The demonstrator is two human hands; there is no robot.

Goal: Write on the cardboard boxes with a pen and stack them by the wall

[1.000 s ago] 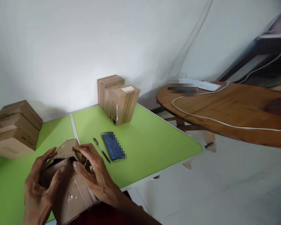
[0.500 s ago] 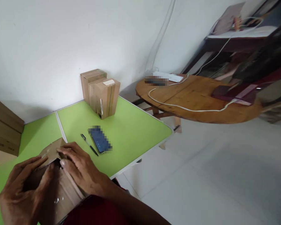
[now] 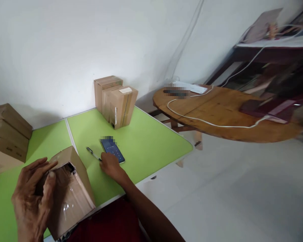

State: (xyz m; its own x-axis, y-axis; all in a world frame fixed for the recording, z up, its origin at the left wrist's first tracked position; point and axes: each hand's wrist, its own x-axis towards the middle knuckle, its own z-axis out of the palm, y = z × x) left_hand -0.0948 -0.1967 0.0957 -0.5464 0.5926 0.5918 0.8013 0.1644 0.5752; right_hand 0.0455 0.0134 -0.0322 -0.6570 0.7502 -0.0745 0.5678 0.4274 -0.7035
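At the near left edge of the green surface (image 3: 146, 141), a torn cardboard box (image 3: 68, 191) stands tilted, its long axis running from the near edge up and away. Its lower corner is cut off by the frame. The left hand (image 3: 32, 201) grips its left side, fingers curled around the ragged opening. The right hand (image 3: 111, 166) rests loosely curled, holding nothing, fingertips touching the phone (image 3: 112, 151) and hiding its near end; a pen (image 3: 93, 154) lies just left.
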